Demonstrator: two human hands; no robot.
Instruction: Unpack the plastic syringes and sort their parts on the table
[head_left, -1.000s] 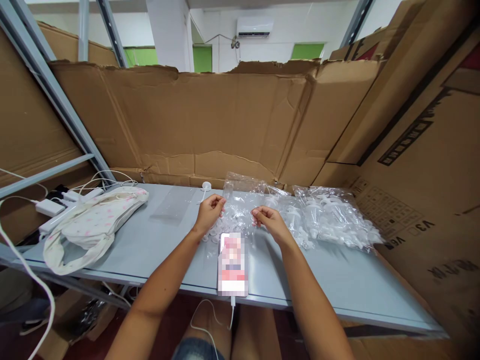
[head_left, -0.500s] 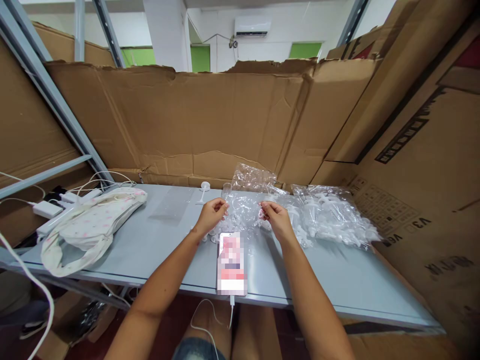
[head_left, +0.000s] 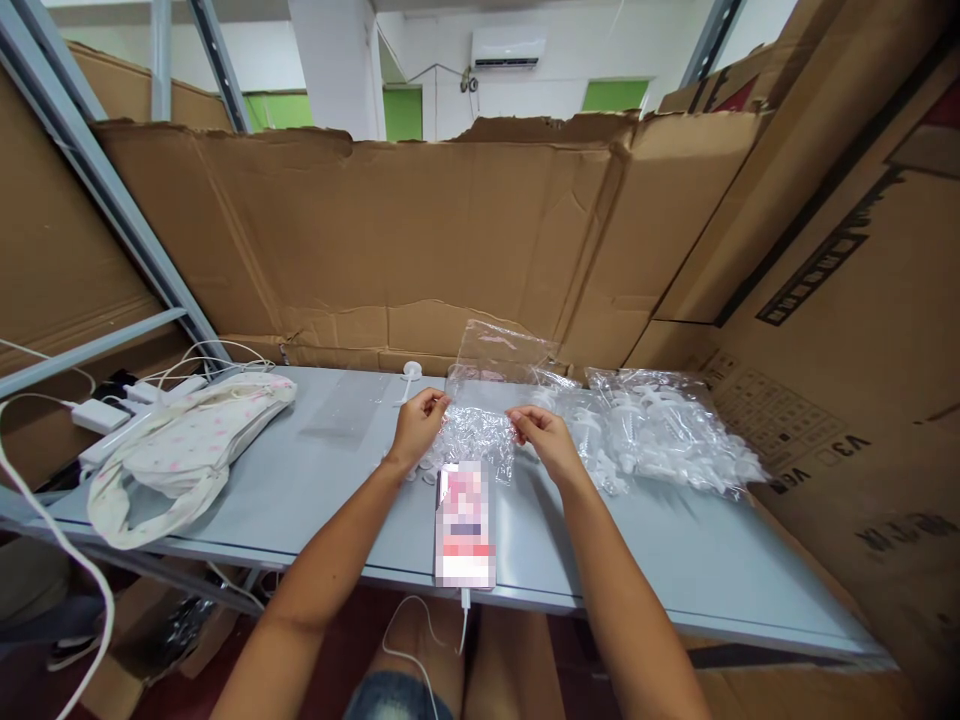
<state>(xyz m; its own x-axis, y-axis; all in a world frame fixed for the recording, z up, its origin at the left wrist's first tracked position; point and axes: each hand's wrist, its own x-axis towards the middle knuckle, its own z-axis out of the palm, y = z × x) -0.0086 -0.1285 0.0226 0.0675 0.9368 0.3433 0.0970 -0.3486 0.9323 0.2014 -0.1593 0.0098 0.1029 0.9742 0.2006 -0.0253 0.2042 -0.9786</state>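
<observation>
Both arms (head_left: pixel 322 590) reach out past the phone (head_left: pixel 464 535). The left hand (head_left: pixel 418 426) is beyond its left side, the right hand (head_left: pixel 545 436) beyond its right, fingertips (head_left: pixel 517 420) pinched.

Two bare hands (head_left: pixel 421 428) are working mid-frame, one smartphone (head_left: pixel 465 525) is lying just below, one floral cloth bag (head_left: pixel 191 440) is sitting left, and up top one air conditioner (head_left: pixel 508 46), three green panels (head_left: pixel 403 113) are showing!

The far wall (head_left: pixel 562 85) is bright, the space under the table (head_left: pixel 697 560) dim. Glare flecks the clear plastic bag (head_left: pixel 478 438). Edges look stretched, and the phone screen (head_left: pixel 465 525) is pixelated.
</observation>
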